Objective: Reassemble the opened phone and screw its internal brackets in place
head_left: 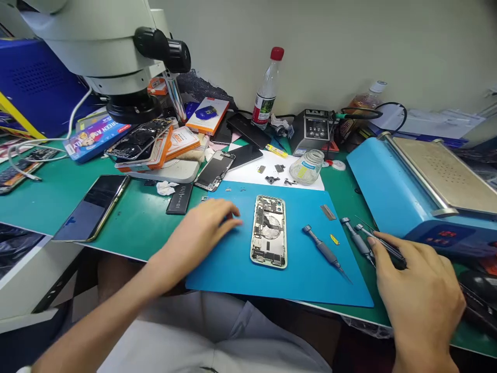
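My left hand hovers at the left side of the blue mat, thumb and curled fingers apart, with nothing in it. To its right lies an opened phone body, its inner parts, board and round charging coil showing. Past the mat's right edge, my right hand closes its thumb and fingers around a slim dark screwdriver; my fingers partly cover it. A grey screwdriver lies just left of those fingers. Another grey screwdriver rests on the mat near a small yellow piece.
A blue heating machine stands at the right. Behind the mat are a glass jar, small parts on white paper, and a detached phone screen. A microscope overhangs the left; a phone and battery lie below.
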The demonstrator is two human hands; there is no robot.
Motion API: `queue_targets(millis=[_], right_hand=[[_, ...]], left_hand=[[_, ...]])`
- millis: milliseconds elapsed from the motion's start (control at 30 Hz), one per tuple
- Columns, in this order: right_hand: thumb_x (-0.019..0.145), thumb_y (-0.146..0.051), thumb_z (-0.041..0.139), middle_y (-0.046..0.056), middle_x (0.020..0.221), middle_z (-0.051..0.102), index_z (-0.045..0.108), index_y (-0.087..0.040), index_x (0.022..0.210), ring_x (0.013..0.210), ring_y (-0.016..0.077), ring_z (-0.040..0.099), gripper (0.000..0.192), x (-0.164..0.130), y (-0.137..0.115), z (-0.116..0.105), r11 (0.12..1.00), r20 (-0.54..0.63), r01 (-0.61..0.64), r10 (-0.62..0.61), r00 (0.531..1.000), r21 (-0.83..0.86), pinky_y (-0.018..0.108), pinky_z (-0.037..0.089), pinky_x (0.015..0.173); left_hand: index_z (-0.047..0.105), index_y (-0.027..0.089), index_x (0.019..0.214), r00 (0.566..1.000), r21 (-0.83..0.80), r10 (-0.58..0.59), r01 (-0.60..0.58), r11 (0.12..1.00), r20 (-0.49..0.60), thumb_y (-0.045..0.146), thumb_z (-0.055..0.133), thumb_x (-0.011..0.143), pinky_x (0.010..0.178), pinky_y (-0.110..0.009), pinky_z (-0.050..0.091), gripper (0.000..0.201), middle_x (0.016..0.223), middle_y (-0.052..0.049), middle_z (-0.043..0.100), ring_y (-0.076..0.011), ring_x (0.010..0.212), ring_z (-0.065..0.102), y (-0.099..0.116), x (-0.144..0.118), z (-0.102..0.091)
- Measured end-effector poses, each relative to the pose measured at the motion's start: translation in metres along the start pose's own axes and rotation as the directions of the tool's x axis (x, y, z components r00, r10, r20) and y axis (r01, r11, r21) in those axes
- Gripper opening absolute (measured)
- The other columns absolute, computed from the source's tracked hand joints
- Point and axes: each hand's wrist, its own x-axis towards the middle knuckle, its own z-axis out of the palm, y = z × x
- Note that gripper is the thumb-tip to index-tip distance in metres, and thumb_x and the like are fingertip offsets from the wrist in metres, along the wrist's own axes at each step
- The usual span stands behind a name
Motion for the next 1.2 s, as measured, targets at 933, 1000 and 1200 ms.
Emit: queue_targets(millis=[933, 1000, 1200], right_hand=[[0.106, -0.032, 0.072, 0.006, 0.115, 0.079, 0.065, -0.022, 0.115, 0.085, 0.0138, 0.074, 0.015, -0.034, -0.085, -0.017, 0.567, 0.044, -0.138, 0.176, 0.983, 0.812, 0.026, 0.062, 0.07], [0.108, -0.033, 0.068, 0.006, 0.112, 0.079, 0.061, -0.023, 0.12, 0.081, 0.0136, 0.074, 0.017, -0.029, -0.103, -0.019, 0.472, 0.07, -0.166, 0.214, 0.974, 0.866, 0.027, 0.063, 0.069], [0.113, -0.038, 0.052, 0.005, 0.102, 0.076, 0.029, -0.03, 0.163, 0.081, 0.0189, 0.076, 0.056, -0.01, -0.185, -0.002, 0.066, 0.259, -0.272, 0.158, 0.953, 0.96, 0.033, 0.062, 0.061]], left_hand=[[0.054, 0.022, 0.08, 0.919, -0.833, -0.225, 0.39, 0.393, 0.324, 0.064, 0.065, 0.104, 0.046, -0.023, 0.043, 0.05, 0.072, 0.004, 0.054, -0.0097, 0.053, 0.049, 0.025, -0.007, -0.002], [0.064, 0.02, 0.082, 0.916, -0.892, -0.27, 0.368, 0.263, 0.298, 0.061, 0.079, 0.097, 0.048, -0.021, 0.049, 0.046, 0.074, 0.003, 0.061, -0.0084, 0.055, 0.054, 0.023, -0.012, 0.002], [0.086, 0.021, 0.094, 0.868, -0.965, -0.466, 0.242, 0.097, 0.17, 0.044, 0.096, 0.086, 0.06, -0.018, 0.061, 0.026, 0.092, -0.002, 0.083, -0.0052, 0.056, 0.064, 0.018, -0.023, 0.017]])
